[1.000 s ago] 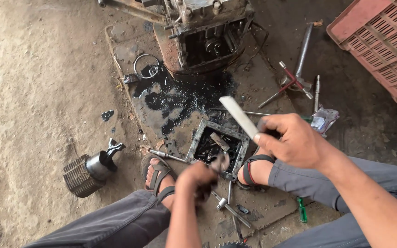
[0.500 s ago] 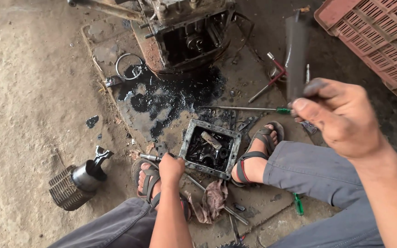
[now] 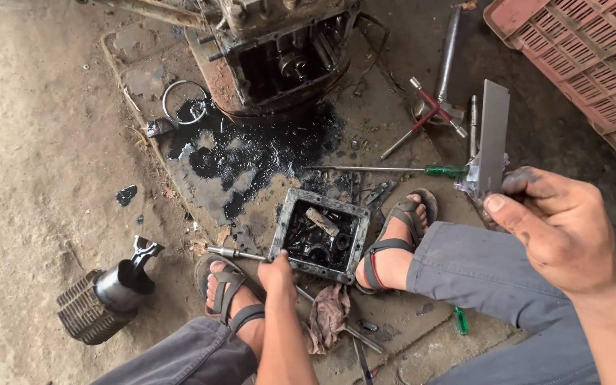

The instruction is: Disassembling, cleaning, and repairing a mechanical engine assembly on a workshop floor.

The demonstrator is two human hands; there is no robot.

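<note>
holding a flat scraper (image 3: pixel 494 135) pinched in the right hand (image 3: pixel 561 228), left hand (image 3: pixel 277 269) gripping the oily cover (image 3: pixel 320 234) rim between the feet; looks like scraping comes next, blade needs lowering.

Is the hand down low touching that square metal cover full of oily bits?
Touching. In the head view the left hand rests its fingers on the near corner of the square metal cover, with no gap visible between them.
</note>
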